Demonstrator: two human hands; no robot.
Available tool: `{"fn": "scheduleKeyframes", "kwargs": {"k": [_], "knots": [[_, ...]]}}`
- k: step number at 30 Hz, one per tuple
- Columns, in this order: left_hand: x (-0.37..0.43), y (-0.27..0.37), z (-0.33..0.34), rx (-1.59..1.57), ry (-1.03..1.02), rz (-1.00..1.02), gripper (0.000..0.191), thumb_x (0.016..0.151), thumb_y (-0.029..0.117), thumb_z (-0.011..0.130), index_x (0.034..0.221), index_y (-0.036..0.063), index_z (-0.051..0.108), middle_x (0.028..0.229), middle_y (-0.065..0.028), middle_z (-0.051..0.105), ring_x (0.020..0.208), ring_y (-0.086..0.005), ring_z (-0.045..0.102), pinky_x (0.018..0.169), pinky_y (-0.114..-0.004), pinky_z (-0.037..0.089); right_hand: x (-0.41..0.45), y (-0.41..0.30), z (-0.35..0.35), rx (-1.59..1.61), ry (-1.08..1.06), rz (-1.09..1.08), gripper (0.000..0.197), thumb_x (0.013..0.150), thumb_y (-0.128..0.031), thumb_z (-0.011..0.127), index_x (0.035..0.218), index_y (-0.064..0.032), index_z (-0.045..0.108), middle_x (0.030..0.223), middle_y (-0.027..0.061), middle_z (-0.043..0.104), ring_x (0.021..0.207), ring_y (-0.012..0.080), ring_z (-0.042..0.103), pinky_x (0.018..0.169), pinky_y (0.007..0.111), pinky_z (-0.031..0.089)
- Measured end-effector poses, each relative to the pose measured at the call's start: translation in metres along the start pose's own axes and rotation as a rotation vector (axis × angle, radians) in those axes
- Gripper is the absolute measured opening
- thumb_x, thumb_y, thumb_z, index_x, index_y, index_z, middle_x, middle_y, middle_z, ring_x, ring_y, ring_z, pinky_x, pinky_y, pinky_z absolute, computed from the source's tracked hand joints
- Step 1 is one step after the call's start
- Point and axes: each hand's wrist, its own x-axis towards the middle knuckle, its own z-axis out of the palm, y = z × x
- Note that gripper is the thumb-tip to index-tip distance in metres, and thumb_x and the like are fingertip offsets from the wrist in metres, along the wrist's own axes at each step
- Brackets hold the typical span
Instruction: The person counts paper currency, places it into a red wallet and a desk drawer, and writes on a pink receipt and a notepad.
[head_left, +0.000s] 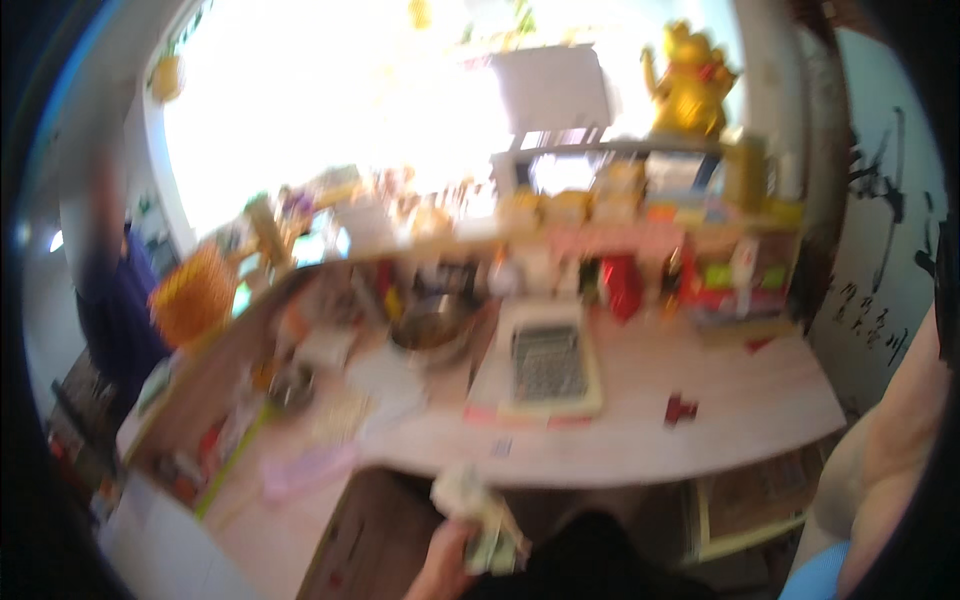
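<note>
My left hand (444, 561) comes up from the bottom edge, its fingers closed around a crumpled bundle (491, 529) of pale cream and greenish sheets. Blur hides whether these are banknotes or other paper. The bundle is held in front of the curved edge of a light wooden desk (637, 450). My right hand is out of view; a bare arm (892, 450) with a light blue sleeve rises along the right rim. Before me on the desktop, a dark gridded rectangular item (551, 364) lies on a pale board. To its right sits a small dark red object (680, 409).
A metal bowl (431, 330) stands at the desk's back. Under the right side is an open drawer (757, 510). The raised shelf behind carries yellow boxes (566, 208) and a golden beckoning cat (686, 90). Past an orange basket (193, 296), a person (120, 315) stands at left.
</note>
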Motion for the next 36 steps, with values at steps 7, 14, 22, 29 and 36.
{"fn": "scheduleKeyframes", "kwargs": {"k": [7, 14, 22, 29, 36], "knots": [[0.063, 0.034, 0.009, -0.061, 0.05, 0.194, 0.045, 0.08, -0.002, 0.04, 0.125, -0.0005, 0.038, 0.12, -0.0156, 0.05, 0.108, -0.0296, 0.052, 0.093, -0.044, 0.044, 0.021, 0.034, -0.017, 0.05, 0.236, 0.145, 0.054, 0.084, -0.027, 0.057, 0.126, 0.004, 0.042, 0.133, 0.0194, 0.04, 0.125, 0.031, 0.037, 0.103, 0.039, 0.028], [0.073, 0.006, 0.018, -0.109, -0.112, 0.235, 0.031, 0.085, 0.014, 0.051, 0.114, 0.002, 0.049, 0.108, -0.0099, 0.056, 0.1, -0.0249, 0.054, 0.09, -0.037, 0.043, -0.034, 0.016, 0.104, 0.414, 0.035, 0.453, 0.045, 0.082, -0.022, 0.06, 0.119, 0.0015, 0.049, 0.112, 0.0195, 0.053, 0.11, 0.034, 0.048, 0.092, 0.037, 0.04], [0.078, -0.03, 0.033, 0.185, 0.107, 0.295, 0.069, 0.083, 0.019, 0.064, 0.138, 0.009, 0.023, 0.116, -0.0133, 0.051, 0.109, -0.0207, 0.048, 0.094, -0.036, 0.038, -0.058, 0.027, 0.142, 0.255, 0.127, 0.566, 0.02, 0.077, -0.006, 0.058, 0.097, -0.0037, 0.062, 0.082, 0.0122, 0.057, 0.074, 0.0302, 0.057, 0.063, 0.037, 0.047], [0.086, -0.04, 0.045, 0.187, 0.198, 0.234, 0.092, 0.077, 0.034, 0.071, 0.142, 0.01, 0.01, 0.111, -0.0105, 0.047, 0.101, -0.0201, 0.047, 0.093, -0.036, 0.039, -0.062, 0.013, 0.149, 0.188, 0.05, 0.544, 0.021, 0.078, -0.017, 0.062, 0.097, -0.0081, 0.058, 0.08, 0.01, 0.056, 0.075, 0.0283, 0.058, 0.063, 0.037, 0.049], [0.092, -0.041, 0.034, 0.064, 0.183, 0.153, 0.061, 0.084, 0.035, 0.063, 0.133, 0.0122, 0.034, 0.103, -0.0059, 0.054, 0.098, -0.0195, 0.051, 0.086, -0.038, 0.044, -0.08, 0.029, 0.156, 0.571, 0.025, 0.665, 0.016, 0.086, -0.018, 0.054, 0.091, -0.0042, 0.06, 0.078, 0.0151, 0.055, 0.072, 0.0328, 0.056, 0.061, 0.04, 0.045]]}}
